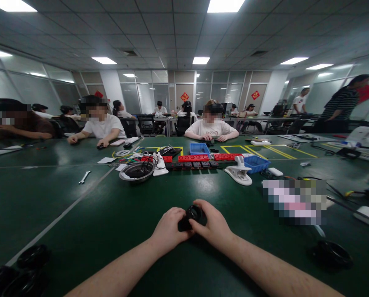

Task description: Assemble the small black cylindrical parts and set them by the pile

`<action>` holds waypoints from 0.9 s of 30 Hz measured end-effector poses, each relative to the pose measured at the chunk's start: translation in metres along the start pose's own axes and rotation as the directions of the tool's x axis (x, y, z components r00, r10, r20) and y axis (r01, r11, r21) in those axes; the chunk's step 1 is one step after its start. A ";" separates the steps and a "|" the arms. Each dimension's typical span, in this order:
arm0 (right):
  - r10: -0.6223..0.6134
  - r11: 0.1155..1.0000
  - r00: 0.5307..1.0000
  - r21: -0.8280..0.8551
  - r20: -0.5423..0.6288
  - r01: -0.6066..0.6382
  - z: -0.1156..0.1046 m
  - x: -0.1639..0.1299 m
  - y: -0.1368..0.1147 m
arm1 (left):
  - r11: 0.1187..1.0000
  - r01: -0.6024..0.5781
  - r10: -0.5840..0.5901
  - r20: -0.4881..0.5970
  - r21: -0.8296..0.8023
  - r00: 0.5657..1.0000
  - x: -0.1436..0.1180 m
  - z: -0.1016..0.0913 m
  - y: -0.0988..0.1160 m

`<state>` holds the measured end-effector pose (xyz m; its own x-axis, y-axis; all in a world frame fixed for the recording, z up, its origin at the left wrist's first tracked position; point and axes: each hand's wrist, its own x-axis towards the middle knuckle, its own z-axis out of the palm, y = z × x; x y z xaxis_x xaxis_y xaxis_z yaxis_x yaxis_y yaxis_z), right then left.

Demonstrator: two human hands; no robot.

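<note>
Black rings (15, 274) lie at 8 o'clock, another ring (332, 252) at 4. Dead centre on the green table (79, 214), left hand (169, 227) and right hand (213, 225) together clasp a black part (192, 216). At 12, farther off: bowl (137, 171), red strips (193, 158), blue tray (257, 163).

— How many hands are at the near edge of the frame?
— Two: a left hand (169, 226) and a right hand (214, 225), with one small black part (192, 216) between them.
— And blue trays?
— Two, one at centre (199, 148) and one just right of it (257, 163).
— Bowls?
— One metal bowl (137, 171), left of centre.
— Wrenches?
— One wrench (84, 177), at mid-left.
— Black rings?
— Three in the lower left corner (17, 274), one at lower right (332, 252).
</note>
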<state>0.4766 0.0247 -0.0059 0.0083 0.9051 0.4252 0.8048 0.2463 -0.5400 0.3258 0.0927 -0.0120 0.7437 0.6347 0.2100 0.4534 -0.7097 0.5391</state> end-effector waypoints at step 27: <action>0.235 0.972 0.969 0.007 0.084 -0.236 0.013 0.012 0.047 | 0.979 0.155 -0.138 -0.126 0.134 0.982 0.003 -0.001 -0.017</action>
<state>0.5066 0.0518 -0.0357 0.1473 0.9633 0.2244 0.7762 0.0281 -0.6298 0.3193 0.1070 -0.0200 0.6058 0.7602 0.2347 0.6252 -0.6373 0.4505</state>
